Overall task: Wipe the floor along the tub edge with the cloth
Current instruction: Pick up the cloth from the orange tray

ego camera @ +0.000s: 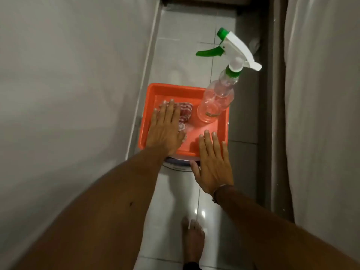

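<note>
A red-and-white checked cloth lies crumpled in the left part of an orange tray. My left hand rests flat over the cloth's left side, fingers spread and straight, not gripping. My right hand hovers open over the tray's near right corner, holding nothing. The white tub wall rises on the left, and pale glossy floor tiles run along its edge.
A clear spray bottle with a white and green trigger head stands in the tray's far right corner. The tray sits on a round stand. A dark ledge and white curtain line the right. My bare foot stands below.
</note>
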### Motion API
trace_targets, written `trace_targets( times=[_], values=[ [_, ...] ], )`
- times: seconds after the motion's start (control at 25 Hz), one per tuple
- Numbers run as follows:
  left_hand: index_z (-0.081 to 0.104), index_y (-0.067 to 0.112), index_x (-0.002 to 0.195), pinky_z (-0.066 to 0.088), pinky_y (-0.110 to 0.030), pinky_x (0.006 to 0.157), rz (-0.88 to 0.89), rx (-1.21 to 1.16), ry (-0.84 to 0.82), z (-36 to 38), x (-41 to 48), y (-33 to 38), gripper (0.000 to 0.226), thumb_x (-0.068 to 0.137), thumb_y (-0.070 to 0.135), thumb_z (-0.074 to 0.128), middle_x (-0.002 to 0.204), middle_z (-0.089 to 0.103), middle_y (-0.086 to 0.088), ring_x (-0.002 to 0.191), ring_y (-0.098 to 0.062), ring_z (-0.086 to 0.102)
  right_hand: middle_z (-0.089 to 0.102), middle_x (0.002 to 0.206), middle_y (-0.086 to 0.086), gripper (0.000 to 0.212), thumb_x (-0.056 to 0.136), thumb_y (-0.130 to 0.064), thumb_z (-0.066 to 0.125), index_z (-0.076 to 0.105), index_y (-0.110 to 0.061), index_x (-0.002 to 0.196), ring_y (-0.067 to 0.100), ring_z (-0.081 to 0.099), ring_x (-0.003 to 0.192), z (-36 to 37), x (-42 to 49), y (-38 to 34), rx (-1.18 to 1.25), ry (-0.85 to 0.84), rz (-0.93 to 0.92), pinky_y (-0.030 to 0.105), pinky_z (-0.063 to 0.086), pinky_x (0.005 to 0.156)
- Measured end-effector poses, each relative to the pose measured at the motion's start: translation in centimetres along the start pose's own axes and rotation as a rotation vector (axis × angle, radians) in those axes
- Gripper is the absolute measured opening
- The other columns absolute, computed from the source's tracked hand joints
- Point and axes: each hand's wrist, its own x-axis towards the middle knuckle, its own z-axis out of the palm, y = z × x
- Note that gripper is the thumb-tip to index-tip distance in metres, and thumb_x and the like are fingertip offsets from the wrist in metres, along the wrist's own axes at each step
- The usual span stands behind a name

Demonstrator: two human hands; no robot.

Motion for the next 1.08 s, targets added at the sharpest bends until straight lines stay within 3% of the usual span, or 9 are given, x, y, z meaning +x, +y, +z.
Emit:
trace_targets(
  times=[0.08,0.2,0.32,0.4,0.68,0.84,0.96,1.08],
  values=[
    [0.000,0.016,0.167,-0.004,-0.063,0.130,-0.035,-0.015,-0.098,1.7,1.7,-0.7,0.088,0.102,0.055,0.045,0.177,-0.006,-0.018,0.163,-0.041,-0.007,0.026,0.176,0.019,0.083,0.102,-0.053,0.049,0.031,-0.005,0.167,0.040,0.021,0.165,1.6,0.5,0.1,0.041,-0.018,0.018,0.062,0.017,0.132],
    [-0.001,0.022,0.167,-0.006,-0.067,0.128,-0.069,-0.070,-0.153,3.6,2.7,-1.2,0.089,0.099,0.057,0.044,0.177,-0.011,-0.016,0.162,-0.040,-0.012,0.025,0.178,0.017,0.084,0.103,-0.057,0.048,0.029,-0.008,0.168,0.038,0.020,0.165,3.0,0.3,0.3,0.044,0.002,0.022,0.061,0.011,0.133],
    [0.002,0.023,0.167,0.002,-0.067,0.129,-0.104,-0.140,-0.173,4.2,3.1,-0.9,0.092,0.098,0.050,0.056,0.177,-0.009,-0.014,0.162,-0.040,-0.012,0.025,0.177,0.016,0.084,0.103,-0.056,0.050,0.029,-0.008,0.168,0.038,0.020,0.165,3.5,0.3,0.5,0.049,0.038,0.005,0.061,0.012,0.133],
    [0.008,0.024,0.167,0.012,-0.065,0.127,-0.137,-0.160,-0.163,3.9,3.3,-0.8,0.094,0.096,0.043,0.066,0.178,-0.003,-0.012,0.162,-0.040,-0.006,0.026,0.177,0.017,0.084,0.102,-0.054,0.053,0.029,-0.008,0.168,0.038,0.021,0.165,3.6,0.2,0.4,0.041,0.042,0.014,0.061,0.012,0.133],
    [0.025,0.020,0.164,0.028,-0.058,0.121,-0.164,-0.238,-0.054,0.7,2.0,-0.8,0.078,0.097,0.027,0.066,0.176,0.018,-0.005,0.154,-0.037,0.023,0.017,0.180,0.016,0.087,0.104,-0.059,0.047,0.025,-0.007,0.170,0.036,0.011,0.167,2.3,-0.2,0.2,0.067,0.068,0.001,0.061,0.008,0.134],
    [0.030,0.014,0.163,0.030,-0.064,0.120,-0.166,-0.322,0.057,-3.6,-2.6,-0.1,0.078,0.094,0.024,0.065,0.173,0.028,-0.010,0.154,-0.039,0.028,0.011,0.180,0.016,0.089,0.104,-0.058,0.047,0.019,-0.007,0.171,0.036,0.006,0.167,-0.4,-2.3,-1.7,0.061,0.105,-0.032,0.060,0.005,0.134],
    [0.032,0.012,0.161,0.033,-0.065,0.118,-0.178,-0.332,0.122,-6.0,-10.1,0.0,0.078,0.091,0.040,0.048,0.171,0.032,-0.013,0.153,-0.042,0.031,0.005,0.180,0.014,0.089,0.106,-0.060,0.042,0.015,-0.007,0.172,0.036,0.006,0.168,-1.9,-6.9,-4.6,0.059,0.066,-0.032,0.059,0.003,0.134],
    [0.032,0.012,0.161,0.037,-0.062,0.115,-0.238,-0.308,0.110,-4.9,-19.3,-0.7,0.079,0.091,0.026,0.067,0.169,0.035,-0.015,0.151,-0.042,0.033,0.005,0.181,0.015,0.089,0.106,-0.062,0.038,0.013,-0.008,0.172,0.034,0.002,0.168,-1.1,-13.4,-7.8,0.033,-0.016,0.006,0.060,0.002,0.134]
  ],
)
